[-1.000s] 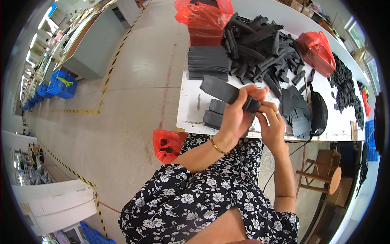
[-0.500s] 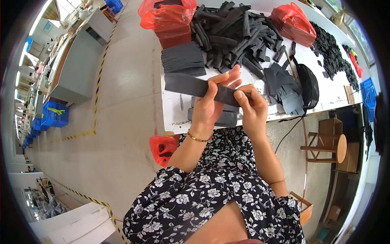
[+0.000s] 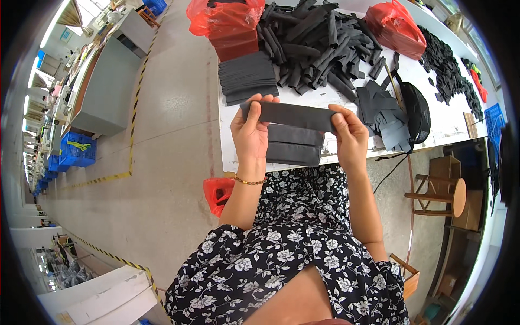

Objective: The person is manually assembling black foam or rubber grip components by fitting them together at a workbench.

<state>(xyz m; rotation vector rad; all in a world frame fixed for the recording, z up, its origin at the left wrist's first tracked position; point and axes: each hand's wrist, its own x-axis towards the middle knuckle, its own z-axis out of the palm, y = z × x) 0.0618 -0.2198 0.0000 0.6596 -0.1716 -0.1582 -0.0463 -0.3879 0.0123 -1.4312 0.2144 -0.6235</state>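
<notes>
A dark grey fabric strip (image 3: 297,115) is stretched flat between my two hands above the near edge of the white table. My left hand (image 3: 252,130) pinches its left end, thumb on top and fingers behind. At the other end, my right hand (image 3: 349,132) grips the strip between thumb and fingers. Under it, two flat dark strips (image 3: 295,154) lie side by side on the table. Beyond my left hand is a neat stack of dark strips (image 3: 246,78). A large loose heap of rolled dark strips (image 3: 314,46) spreads over the table behind.
Red plastic bags (image 3: 230,27) stand at the far left, with another red bag (image 3: 395,30) at the far right. Flat dark pieces (image 3: 384,116) lie beside a black pouch (image 3: 416,111) with a cord. A wooden stool (image 3: 457,197) stands right; a red bag (image 3: 216,195) hangs below the left corner.
My left hand has slid to the strip's left end and now pinches it there. Both hands have spread apart, and the strip has come round nearly level, over the flat strips.
</notes>
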